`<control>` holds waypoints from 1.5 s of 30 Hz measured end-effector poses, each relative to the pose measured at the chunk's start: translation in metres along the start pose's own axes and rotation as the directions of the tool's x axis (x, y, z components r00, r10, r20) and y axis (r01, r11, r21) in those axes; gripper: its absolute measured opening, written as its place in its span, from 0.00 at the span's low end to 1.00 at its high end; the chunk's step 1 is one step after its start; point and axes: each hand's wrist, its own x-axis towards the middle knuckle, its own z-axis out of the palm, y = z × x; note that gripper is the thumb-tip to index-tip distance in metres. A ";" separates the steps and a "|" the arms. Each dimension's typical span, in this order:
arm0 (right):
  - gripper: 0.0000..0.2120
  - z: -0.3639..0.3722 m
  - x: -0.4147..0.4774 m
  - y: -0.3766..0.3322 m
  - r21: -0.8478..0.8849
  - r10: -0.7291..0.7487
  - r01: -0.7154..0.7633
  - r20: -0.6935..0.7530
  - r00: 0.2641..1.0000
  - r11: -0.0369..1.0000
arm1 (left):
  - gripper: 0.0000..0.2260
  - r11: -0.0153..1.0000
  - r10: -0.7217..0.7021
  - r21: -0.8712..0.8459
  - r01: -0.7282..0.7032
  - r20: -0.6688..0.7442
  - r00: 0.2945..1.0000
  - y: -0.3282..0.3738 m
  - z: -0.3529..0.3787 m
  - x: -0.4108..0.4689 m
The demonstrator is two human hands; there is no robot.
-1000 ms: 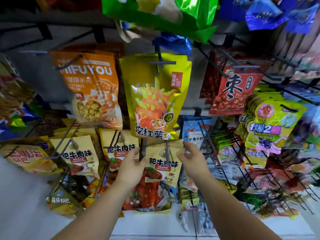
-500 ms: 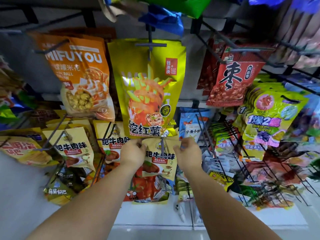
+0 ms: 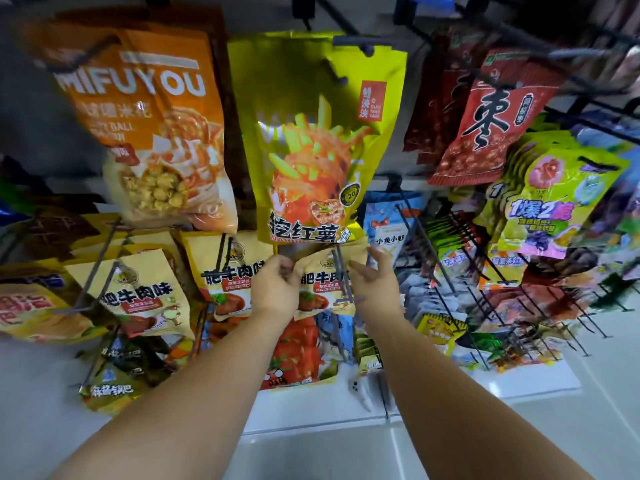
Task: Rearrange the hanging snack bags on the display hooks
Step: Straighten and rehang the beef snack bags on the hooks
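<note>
Now left hand, right hand hold bag edges.

We see glossy plastic film on the big yellow bag, its top catching glare, and on the red bag. The small tan bag looks matt, almost papery. Thin dark metal hooks hang above a smooth white shelf.

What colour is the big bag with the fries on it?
The fries bag is bright yellow, clearest in the head view.
</note>
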 end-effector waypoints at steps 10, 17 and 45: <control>0.16 0.067 -0.055 0.023 -0.146 0.101 -0.138 -0.236 0.966 0.980 | 0.08 0.998 0.062 0.023 -0.066 0.140 0.988 -0.090 -0.105 -0.028; 0.13 0.147 -0.090 0.006 -0.235 0.009 -0.029 -0.088 0.996 0.972 | 0.02 0.998 -0.059 -0.005 0.059 -0.100 0.993 -0.150 -0.193 -0.013; 0.17 0.192 -0.075 -0.007 -0.086 0.067 -0.085 -0.195 0.979 0.993 | 0.06 0.888 -0.185 -0.438 0.142 -0.058 0.981 -0.175 -0.239 0.040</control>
